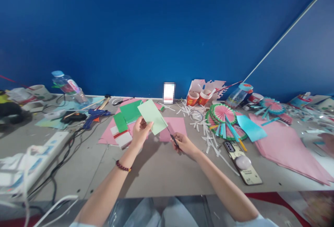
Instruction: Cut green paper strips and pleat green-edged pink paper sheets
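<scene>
My left hand (141, 129) pinches the lower left edge of a light green sheet of paper (151, 115), raised above the table. In my right hand (182, 142) is a pair of dark scissors (174, 140), its blades pointing up and left at the sheet's right corner. Whether the blades are parted there is too small to tell. Below lies a pink sheet of paper (180, 126), partly covered by the green one. Darker green paper (131, 111) rests on more pink paper to the left of my left hand.
At left are a blue glue gun (95, 115), a power strip (43, 159) with cables and a plastic bottle (66, 84). White paper strips (208, 140), folded paper fans (224, 117), red paper cups (193, 98), a phone (244, 166) and stacked pink paper (287, 154) lie to the right.
</scene>
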Demonstrator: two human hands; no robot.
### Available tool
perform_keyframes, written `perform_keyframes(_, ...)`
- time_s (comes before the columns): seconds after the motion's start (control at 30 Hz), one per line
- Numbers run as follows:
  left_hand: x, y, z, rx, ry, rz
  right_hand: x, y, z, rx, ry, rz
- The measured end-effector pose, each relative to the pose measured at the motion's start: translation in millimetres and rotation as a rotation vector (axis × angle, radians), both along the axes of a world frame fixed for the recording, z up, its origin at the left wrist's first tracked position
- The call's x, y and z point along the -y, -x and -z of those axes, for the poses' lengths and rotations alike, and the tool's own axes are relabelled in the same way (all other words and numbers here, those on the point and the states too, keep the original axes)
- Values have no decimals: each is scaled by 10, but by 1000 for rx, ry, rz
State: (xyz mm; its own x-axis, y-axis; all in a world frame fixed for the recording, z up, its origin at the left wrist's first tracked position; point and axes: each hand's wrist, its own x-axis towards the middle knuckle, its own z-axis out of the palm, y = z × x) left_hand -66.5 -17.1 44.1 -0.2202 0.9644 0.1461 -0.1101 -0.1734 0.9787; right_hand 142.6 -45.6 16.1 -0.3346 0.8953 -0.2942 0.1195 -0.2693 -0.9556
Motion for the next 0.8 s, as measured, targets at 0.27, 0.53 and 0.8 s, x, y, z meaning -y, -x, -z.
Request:
perform_keyframes(0.27, 5, 3, -10, -1, -2, -1, 21, 20, -55, -2, -11, 6)
perform_keyframes(0.53, -4, 15, 30, -21, -13, 7, 18, 11, -27, 29, -13, 6)
perform_keyframes(0.8, 0, 5, 11, -20, -20, 14, 9, 4, -6, 48, -9, 0)
